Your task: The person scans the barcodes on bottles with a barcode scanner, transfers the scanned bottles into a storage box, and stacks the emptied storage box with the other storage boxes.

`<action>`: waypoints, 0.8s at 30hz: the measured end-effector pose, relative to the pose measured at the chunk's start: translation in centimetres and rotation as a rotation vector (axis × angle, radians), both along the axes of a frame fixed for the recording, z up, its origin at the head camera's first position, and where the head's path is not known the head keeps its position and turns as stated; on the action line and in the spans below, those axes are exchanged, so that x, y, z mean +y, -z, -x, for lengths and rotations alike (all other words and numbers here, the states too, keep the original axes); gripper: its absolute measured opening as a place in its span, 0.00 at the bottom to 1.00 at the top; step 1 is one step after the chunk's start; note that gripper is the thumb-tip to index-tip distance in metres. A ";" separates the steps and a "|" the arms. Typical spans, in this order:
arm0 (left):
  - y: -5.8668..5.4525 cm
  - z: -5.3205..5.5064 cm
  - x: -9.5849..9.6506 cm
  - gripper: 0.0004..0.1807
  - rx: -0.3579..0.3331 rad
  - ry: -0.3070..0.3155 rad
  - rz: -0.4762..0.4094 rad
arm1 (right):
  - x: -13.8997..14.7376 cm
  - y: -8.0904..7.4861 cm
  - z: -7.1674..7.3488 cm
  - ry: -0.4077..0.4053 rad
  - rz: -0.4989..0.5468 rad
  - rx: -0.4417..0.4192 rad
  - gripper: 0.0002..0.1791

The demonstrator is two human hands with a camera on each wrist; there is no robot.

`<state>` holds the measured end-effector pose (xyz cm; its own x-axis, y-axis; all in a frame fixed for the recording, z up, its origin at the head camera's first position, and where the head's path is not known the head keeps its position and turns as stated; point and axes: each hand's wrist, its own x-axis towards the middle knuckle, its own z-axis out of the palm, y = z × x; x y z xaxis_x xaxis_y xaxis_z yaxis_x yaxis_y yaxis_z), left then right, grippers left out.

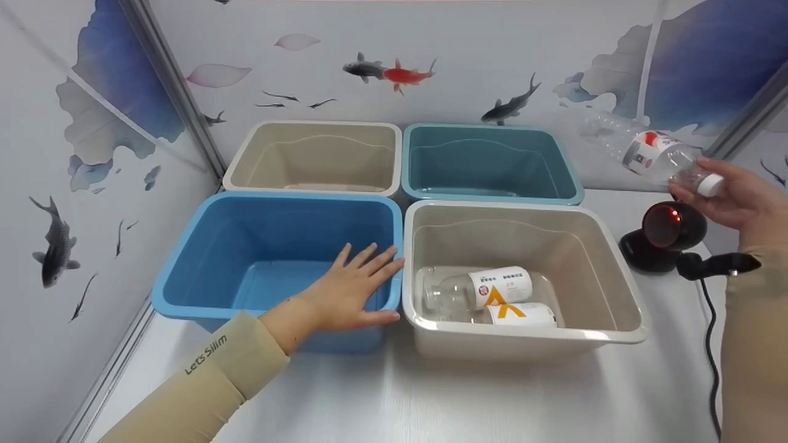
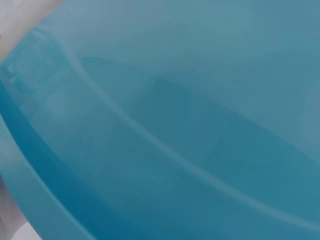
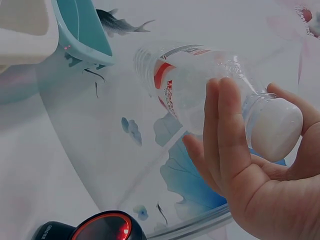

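My right hand (image 1: 745, 194) holds a clear plastic bottle (image 1: 655, 154) by its neck, near the white cap (image 3: 276, 129). The bottle has a red and white label and tilts with its base toward the left, at the right side of the head view. My left hand (image 1: 351, 286) spreads its fingers over the right rim of the blue bin (image 1: 184, 311), holding nothing. Beside it stands a beige bin (image 1: 529, 351) in which two clear bottles (image 1: 502, 286) with white and orange labels lie. Only blue bin wall fills the left wrist view.
Behind these stand another beige bin (image 1: 320, 154) and a teal bin (image 1: 486, 160). A black round device (image 1: 671, 226) with a red light sits on the white table (image 1: 492, 406) at the right, with a black cable (image 1: 711, 351) running forward. Printed walls enclose the back and left.
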<state>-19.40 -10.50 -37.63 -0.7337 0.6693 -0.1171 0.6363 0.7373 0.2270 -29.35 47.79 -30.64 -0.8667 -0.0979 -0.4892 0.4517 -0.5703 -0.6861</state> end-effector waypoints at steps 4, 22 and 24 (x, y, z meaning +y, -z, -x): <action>-0.1 0.0 0.0 0.45 0.001 -0.001 -0.001 | -1.0 -0.8 0.2 0.009 -0.009 -0.001 0.17; -0.2 -0.2 -0.1 0.44 0.009 -0.001 -0.011 | -7.5 -4.2 1.7 -0.016 0.045 0.029 0.17; -0.2 -0.2 0.0 0.44 0.007 0.001 -0.010 | -8.3 -4.5 1.8 -0.013 0.035 0.040 0.20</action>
<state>-19.25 -10.52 -37.42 -0.7342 0.6708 -0.1048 0.6384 0.7346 0.2298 -31.14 39.45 -26.13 -0.8837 -0.1263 -0.4506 0.4324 -0.5886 -0.6831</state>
